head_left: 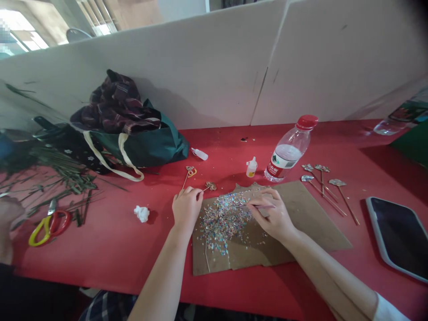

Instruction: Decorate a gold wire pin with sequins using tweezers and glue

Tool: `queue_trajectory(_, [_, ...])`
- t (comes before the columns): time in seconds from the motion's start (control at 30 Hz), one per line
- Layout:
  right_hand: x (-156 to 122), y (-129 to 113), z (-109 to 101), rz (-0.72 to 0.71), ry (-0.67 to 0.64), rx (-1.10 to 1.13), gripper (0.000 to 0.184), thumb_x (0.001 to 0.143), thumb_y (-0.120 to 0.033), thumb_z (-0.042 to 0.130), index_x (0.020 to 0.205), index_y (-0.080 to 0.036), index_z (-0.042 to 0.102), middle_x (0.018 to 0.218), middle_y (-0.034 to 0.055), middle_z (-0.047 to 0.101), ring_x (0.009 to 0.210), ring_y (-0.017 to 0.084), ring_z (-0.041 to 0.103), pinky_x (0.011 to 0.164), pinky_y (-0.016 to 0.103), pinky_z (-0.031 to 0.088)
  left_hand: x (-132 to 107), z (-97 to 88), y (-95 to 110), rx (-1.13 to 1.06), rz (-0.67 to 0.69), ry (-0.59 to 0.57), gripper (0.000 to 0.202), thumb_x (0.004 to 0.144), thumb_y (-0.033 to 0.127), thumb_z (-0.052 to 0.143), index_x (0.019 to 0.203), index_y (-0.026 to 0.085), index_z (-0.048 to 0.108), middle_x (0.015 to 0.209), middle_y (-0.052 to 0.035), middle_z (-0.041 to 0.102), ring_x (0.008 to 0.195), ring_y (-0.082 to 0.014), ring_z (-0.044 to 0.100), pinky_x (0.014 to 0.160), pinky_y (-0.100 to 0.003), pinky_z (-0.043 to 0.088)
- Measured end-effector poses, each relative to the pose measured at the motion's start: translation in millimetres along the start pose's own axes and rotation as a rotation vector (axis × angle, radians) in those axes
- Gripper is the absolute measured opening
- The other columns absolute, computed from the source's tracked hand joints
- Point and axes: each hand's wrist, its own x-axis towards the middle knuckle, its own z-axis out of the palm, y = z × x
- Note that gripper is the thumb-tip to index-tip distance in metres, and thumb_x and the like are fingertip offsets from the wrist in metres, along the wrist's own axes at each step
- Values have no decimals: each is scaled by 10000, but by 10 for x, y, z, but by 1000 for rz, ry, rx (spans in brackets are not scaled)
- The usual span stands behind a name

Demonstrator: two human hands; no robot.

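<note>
My left hand (187,206) is closed in a pinch on a thin stick whose small glittery head (210,186) points right, just above the cardboard's edge. My right hand (272,216) grips a slender pinkish stick-like tool (265,207), its tip reaching into a pile of shiny, many-coloured sequin-like bits (224,223). Those bits are spread over the left part of a brown cardboard sheet (301,214). Behind my left hand lies another stick with a looped, gold-edged head (191,171). Whether the tool is tweezers or a pick I cannot tell.
Behind the cardboard stand a small glue-like bottle (252,167) and a red-capped water bottle (284,154); another small bottle (199,154) lies down. Several decorated sticks (324,189) and a phone (397,236) are right. Left are crumpled tissue (141,213), scissors (50,225), a green bag (147,145) and a co-worker's hand (8,218).
</note>
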Motion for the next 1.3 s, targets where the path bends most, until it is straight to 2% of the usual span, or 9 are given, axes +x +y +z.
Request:
queue_trajectory(0.3, [23,-13,-11,-22,26,14,85,841,-144,590,861,-224,568,726,-34,705,616,129,618,870,394,414,3,3,-4,21,-6,-21,233,915,305,456,1014,286,666,1031,-26,676,960,-209,574,794,-320,380])
queue_trajectory(0.53, [19,-14,-12,-17,-16,19,80,847,-148,580,859,-227,574,714,-42,698,614,117,617,889,400,413,22,-7,-29,33,-34,-23,229,901,291,475,1058,276,641,1049,-21,679,960,-207,587,786,-314,384])
queue_trajectory(0.77, [17,-6,-12,-25,-3,9,88,844,-153,591,878,-233,581,744,-34,709,645,128,631,880,401,419,73,-96,-240,94,-221,24,333,923,340,397,1196,255,568,1161,-71,631,1053,-259,541,836,-369,369])
queue_trajectory(0.9, [6,2,-4,-17,-7,21,85,845,-163,592,886,-238,584,747,-29,710,640,132,637,889,407,423,89,-109,-361,128,-323,-28,289,897,330,428,1090,233,619,1089,-88,654,1000,-263,574,795,-370,376])
queue_trajectory(1.07, [10,3,1,-14,5,11,76,845,-164,589,869,-236,587,764,-27,718,671,137,643,880,401,424,84,-103,-369,164,-353,-66,247,879,283,427,952,198,647,940,-92,681,908,-246,606,777,-367,367])
queue_trajectory(1.17, [13,7,1,-27,11,1,76,845,-164,590,879,-232,585,769,-18,716,695,146,649,864,399,429,68,-96,-361,189,-341,-58,251,867,295,438,936,182,651,941,-109,677,932,-263,595,769,-370,360])
queue_trajectory(1.3, [8,9,0,-18,2,-2,69,847,-170,580,880,-230,584,766,-11,713,700,151,652,868,404,430,45,-80,-369,218,-317,-17,283,894,314,390,950,211,647,995,-89,662,947,-257,582,776,-376,345])
